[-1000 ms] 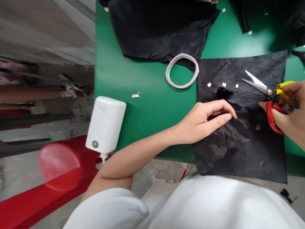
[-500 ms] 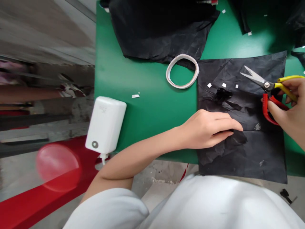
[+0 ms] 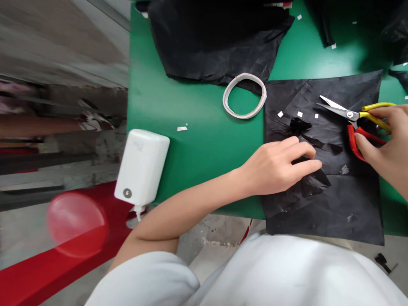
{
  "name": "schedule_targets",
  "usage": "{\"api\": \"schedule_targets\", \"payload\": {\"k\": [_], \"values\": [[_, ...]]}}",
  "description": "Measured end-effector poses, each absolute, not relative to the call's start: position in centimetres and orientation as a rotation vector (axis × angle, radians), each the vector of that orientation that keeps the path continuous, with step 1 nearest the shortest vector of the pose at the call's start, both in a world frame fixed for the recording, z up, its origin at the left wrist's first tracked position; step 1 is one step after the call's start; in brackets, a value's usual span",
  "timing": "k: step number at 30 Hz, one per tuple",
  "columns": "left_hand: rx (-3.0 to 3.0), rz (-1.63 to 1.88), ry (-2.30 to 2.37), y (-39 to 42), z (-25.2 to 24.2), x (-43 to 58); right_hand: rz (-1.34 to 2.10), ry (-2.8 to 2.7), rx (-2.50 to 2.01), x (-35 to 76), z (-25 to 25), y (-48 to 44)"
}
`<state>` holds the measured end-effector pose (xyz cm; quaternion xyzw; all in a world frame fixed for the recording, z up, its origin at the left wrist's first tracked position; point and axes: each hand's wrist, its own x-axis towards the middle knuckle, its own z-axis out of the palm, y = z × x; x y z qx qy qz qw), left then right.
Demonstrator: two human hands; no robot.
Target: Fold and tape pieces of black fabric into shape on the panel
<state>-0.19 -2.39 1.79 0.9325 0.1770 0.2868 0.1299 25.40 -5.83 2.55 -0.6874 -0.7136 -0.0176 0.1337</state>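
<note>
A rectangular, creased black sheet (image 3: 353, 204) is laid over the near edge of the green bench (image 3: 197, 157), its long axis running near to far. On it, a crumpled, thin black piece (image 3: 314, 183) is partly covered by the bent-fingered left hand (image 3: 280, 163); whether it is gripped cannot be told. Steel scissors with red and yellow handles (image 3: 349, 114) are gripped by the right hand (image 3: 390, 142) over the sheet, parted blades pointed left and slightly away.

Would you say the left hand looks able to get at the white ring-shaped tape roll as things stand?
Likely yes: the white ring-shaped tape roll lies uncovered near the left hand, and nothing seems to stand between them on the green tabletop.
</note>
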Motion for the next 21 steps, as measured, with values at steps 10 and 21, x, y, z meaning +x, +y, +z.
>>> {"api": "schedule_targets", "payload": {"k": [10,21], "values": [[2.691,0.976,1.318,0.1,1.7,-1.6,-0.081,-2.05,-2.013,25.4,2.3,-5.8],[2.487,0.501,1.607,1.7,0.2,-2.5,-0.195,-2.041,-1.989,25.6,2.3,-5.8]]}}
